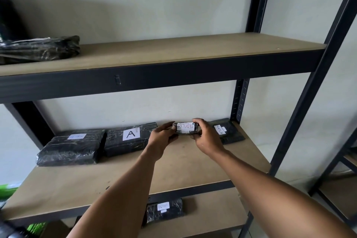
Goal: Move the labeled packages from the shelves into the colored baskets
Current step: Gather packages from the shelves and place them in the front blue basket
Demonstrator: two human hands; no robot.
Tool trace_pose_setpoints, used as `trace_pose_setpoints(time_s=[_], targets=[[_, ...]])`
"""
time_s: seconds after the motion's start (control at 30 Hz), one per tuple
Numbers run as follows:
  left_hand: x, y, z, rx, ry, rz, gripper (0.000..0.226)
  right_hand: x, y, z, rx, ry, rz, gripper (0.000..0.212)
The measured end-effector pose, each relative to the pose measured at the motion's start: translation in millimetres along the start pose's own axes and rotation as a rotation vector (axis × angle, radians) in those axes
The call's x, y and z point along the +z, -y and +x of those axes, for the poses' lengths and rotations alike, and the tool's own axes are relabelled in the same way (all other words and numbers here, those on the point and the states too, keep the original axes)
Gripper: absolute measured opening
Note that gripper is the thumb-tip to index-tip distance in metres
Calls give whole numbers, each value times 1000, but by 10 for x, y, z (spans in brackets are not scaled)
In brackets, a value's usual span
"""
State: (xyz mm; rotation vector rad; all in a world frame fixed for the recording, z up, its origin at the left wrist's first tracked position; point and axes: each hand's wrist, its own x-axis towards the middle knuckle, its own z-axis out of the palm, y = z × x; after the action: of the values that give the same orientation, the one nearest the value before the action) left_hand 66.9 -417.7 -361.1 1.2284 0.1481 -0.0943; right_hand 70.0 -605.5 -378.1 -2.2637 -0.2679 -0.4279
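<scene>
Above the middle shelf, a tan fibreboard deck in a dark metal rack, both hands hold up a small black plastic-wrapped package with a white label reading RETURN. That small package sits at about one o'clock from the centre of the view, lifted clear of the board with its label turned toward the camera. At its nine o'clock end the left hand has fingers and thumb curled round the wrap; at its three o'clock end the right hand pinches it, fingers over the top edge and thumb beneath.

On the same deck, at nine o'clock from the hands, lies a flat black-wrapped package with a white label marked A, and just beside it, farther toward nine o'clock, a thicker black-wrapped package with a faint white RETURN label; whether the two touch cannot be told. At three o'clock from the right hand a thin black-wrapped package with a sideways RETURN label rests near the rear upright.

On the upper shelf, toward ten o'clock, a crumpled black plastic bundle lies at the left edge. On the lower shelf, at six o'clock, a small black-wrapped package with a blurred white label shows between the forearms. Something bright green peeks in at eight o'clock, too cut off to identify.
</scene>
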Motion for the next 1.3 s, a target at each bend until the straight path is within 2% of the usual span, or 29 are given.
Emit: trace_pose_setpoints(time_s=[0.2,0.37,0.6,0.83,1.07,1.3], targets=[[-6,2,9,1,15,-23,24,-1,-55,42,0,8,-2,58],[17,18,88,-12,-72,-44,24,-156,-136,53,138,140,36,78],[79,123,232,-4,-218,-147,23,-570,-713,287,475,-120,-120,41],[126,281,317,-8,-283,-179,19,-765,-1287,457,733,21,-367,43],[39,397,348,-13,-322,-195,23,-783,-1241,678,730,140,-283,18],[-3,403,390,-21,-332,-210,24,-718,-1111,637,732,216,-287,42]])
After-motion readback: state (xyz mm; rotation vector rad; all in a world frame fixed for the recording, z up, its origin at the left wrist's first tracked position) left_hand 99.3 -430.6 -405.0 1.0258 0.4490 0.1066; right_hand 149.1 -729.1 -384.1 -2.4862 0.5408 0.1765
